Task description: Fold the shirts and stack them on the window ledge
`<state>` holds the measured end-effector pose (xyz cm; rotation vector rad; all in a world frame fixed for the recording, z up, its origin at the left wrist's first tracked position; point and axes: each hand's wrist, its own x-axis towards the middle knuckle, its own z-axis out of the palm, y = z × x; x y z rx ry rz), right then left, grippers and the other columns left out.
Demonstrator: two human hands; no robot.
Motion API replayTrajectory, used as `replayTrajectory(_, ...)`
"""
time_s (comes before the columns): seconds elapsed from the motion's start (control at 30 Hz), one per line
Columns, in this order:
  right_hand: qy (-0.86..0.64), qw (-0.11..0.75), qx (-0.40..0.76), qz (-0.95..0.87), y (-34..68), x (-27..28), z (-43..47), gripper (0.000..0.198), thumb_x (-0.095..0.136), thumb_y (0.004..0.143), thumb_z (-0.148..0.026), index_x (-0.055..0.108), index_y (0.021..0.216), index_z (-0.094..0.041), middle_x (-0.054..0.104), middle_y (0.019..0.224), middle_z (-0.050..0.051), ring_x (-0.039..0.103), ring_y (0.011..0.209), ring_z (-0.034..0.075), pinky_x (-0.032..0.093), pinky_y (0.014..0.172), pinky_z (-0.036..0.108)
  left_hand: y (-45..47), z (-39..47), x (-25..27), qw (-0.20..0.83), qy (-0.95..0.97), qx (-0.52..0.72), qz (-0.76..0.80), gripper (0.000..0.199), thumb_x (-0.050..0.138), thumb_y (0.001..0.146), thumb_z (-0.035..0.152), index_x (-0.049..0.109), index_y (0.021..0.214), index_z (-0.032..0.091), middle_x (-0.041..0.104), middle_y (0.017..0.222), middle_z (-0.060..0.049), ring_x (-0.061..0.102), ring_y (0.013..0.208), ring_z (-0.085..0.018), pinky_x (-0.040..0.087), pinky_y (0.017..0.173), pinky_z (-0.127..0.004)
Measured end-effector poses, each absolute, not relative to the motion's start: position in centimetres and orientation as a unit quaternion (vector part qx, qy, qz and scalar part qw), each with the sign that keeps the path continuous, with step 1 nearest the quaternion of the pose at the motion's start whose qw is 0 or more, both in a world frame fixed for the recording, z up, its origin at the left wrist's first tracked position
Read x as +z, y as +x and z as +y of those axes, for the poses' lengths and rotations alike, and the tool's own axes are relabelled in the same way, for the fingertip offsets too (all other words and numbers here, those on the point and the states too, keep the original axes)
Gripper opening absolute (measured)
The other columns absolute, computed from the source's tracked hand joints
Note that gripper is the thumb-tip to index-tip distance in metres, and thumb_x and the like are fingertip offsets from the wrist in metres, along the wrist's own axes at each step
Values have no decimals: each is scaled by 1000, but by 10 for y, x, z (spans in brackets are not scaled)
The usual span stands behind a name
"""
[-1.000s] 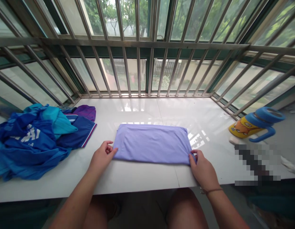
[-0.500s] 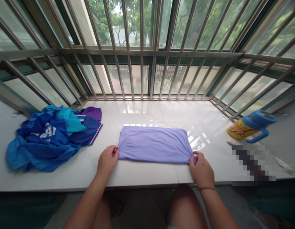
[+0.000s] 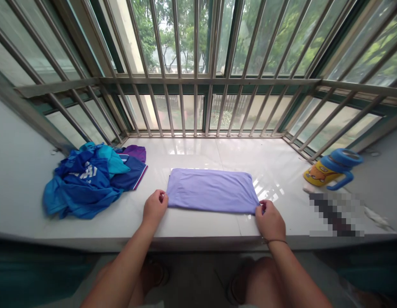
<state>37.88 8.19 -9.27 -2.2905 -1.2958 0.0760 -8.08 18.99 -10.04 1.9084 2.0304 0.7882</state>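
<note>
A lavender garment (image 3: 213, 190), folded into a wide flat rectangle, lies on the white tiled sill in front of me. My left hand (image 3: 155, 208) pinches its near left corner between thumb and fingers. At the near right corner, my right hand (image 3: 271, 220) is closed on the cloth in the same way. What kind of garment it is cannot be made out from the folded shape. The cloth looks mostly smooth, with slight wrinkles toward the right end.
A heap of blue, teal and purple clothes (image 3: 86, 184) lies to the left. On the right stands a yellow and blue handled bottle (image 3: 330, 169), with a blurred-out dark object (image 3: 333, 214) nearer me. Metal bars (image 3: 195, 107) line the window behind the sill (image 3: 198, 149).
The camera view has shifted, showing more of the sill's front edge. Both hands stay at the garment's near corners, and the right corner looks straighter than before.
</note>
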Motion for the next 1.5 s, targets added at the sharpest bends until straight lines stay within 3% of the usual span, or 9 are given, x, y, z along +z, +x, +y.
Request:
replayTrajectory(0.1, -842, 249, 33, -477, 379, -92, 82, 23, 54, 101, -27, 67, 118, -20, 73, 97, 8, 65, 88, 25, 38, 73, 33, -76, 189, -97, 57, 671, 228, 703, 26, 56, 103, 46, 68, 103, 23, 73, 96, -10, 70, 97, -31, 48, 83, -37)
replayTrajectory(0.17, -843, 244, 33, -478, 378, -91, 83, 22, 54, 101, -27, 67, 118, -20, 73, 96, 8, 64, 87, 24, 37, 73, 32, -74, 187, -95, 38, 680, 205, 703, 25, 55, 104, 43, 67, 95, 23, 73, 97, -11, 69, 99, -31, 44, 81, -37)
replayTrajectory(0.37, -846, 237, 32, -476, 375, -87, 83, 21, 52, 103, -25, 68, 115, -18, 73, 97, 9, 64, 87, 23, 35, 72, 32, -79, 185, -93, 64, 680, 228, 694, 25, 55, 100, 32, 55, 76, 25, 68, 80, -4, 65, 81, -25, 36, 75, -35)
replayTrajectory(0.6, -844, 247, 31, -475, 373, -86, 83, 20, 53, 102, -23, 68, 115, -19, 73, 95, 8, 63, 87, 23, 35, 72, 32, -75, 185, -89, 52, 681, 191, 706, 27, 58, 95, 27, 46, 71, 26, 62, 74, -2, 62, 80, -25, 34, 73, -34)
replayTrajectory(0.8, -838, 260, 27, -478, 376, -92, 82, 19, 52, 101, -24, 66, 114, -20, 71, 96, 6, 63, 86, 22, 36, 72, 31, -83, 183, -90, 72, 630, 268, 725, 30, 55, 95, 29, 41, 69, 27, 53, 69, 0, 52, 72, -22, 33, 71, -33)
replayTrajectory(1.17, -849, 243, 42, -467, 374, -86, 83, 18, 53, 102, -25, 66, 115, -19, 72, 99, 7, 63, 88, 23, 36, 74, 32, -73, 184, -87, 15, 688, 125, 715, 23, 55, 96, 29, 54, 73, 25, 71, 90, -9, 67, 95, -30, 32, 71, -36)
replayTrajectory(1.5, -845, 253, 19, -470, 376, -94, 84, 21, 55, 100, -24, 67, 116, -18, 70, 96, 6, 61, 85, 21, 36, 73, 31, -74, 184, -90, 29, 675, 161, 720, 13, 59, 94, 25, 52, 82, 25, 70, 89, -4, 68, 93, -27, 34, 72, -35)
